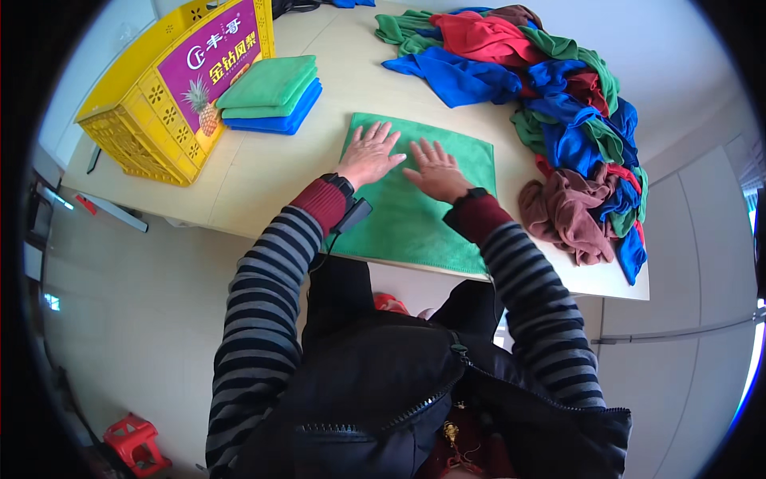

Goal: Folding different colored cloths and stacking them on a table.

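A green cloth [407,215] lies spread out flat on the table before me, its near edge reaching the table's front edge. My left hand [372,155] rests palm down on the upper left part of it, fingers spread. Beside it, my right hand [436,169] is laid flat on the upper middle of the same cloth, its fingers also apart. Neither hand grips anything. To the left stands a neat stack of folded cloths, with green cloths [271,82] on top of blue ones [279,123].
A yellow plastic crate [152,148] with a purple pineapple panel stands at the table's left. Along the right side lies a loose heap of crumpled red, blue, green and brown cloths [570,211]. On the floor at lower left is a red stool [136,443].
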A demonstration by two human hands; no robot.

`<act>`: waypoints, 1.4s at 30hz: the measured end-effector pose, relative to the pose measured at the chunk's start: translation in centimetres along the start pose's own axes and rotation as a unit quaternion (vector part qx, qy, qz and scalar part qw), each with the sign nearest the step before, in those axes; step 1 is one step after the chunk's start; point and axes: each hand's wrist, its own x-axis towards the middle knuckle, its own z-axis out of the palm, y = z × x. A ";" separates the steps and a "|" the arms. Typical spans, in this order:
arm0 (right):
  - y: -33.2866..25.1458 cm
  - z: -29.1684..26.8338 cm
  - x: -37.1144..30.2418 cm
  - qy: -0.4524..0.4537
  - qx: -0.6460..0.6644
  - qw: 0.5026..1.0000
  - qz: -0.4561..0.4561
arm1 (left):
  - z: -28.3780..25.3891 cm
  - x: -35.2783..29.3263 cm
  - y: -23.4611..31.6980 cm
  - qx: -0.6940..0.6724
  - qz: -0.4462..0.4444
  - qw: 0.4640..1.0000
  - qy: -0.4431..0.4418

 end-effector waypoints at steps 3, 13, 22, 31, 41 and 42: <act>1.7 1.6 1.5 0.005 -0.010 1.000 0.000 | 1.4 1.2 -1.1 0.001 -0.012 1.000 -0.003; 14.2 0.2 -0.1 0.001 -0.018 0.987 0.160 | 0.8 0.6 -3.5 -0.028 -0.056 0.998 -0.001; 3.7 0.9 6.9 0.023 0.008 0.999 0.033 | 1.9 6.2 0.7 0.039 0.029 0.998 -0.033; 10.5 1.5 4.4 0.021 -0.002 0.994 0.110 | 3.0 5.4 -3.5 0.018 -0.045 0.999 0.000; 18.1 1.9 -3.3 0.000 -0.105 0.987 0.124 | -0.5 2.6 -3.1 0.115 -0.069 0.991 0.005; 12.4 2.3 -2.9 -0.005 -0.085 0.991 0.107 | -0.1 0.4 -3.6 0.125 -0.084 0.989 -0.010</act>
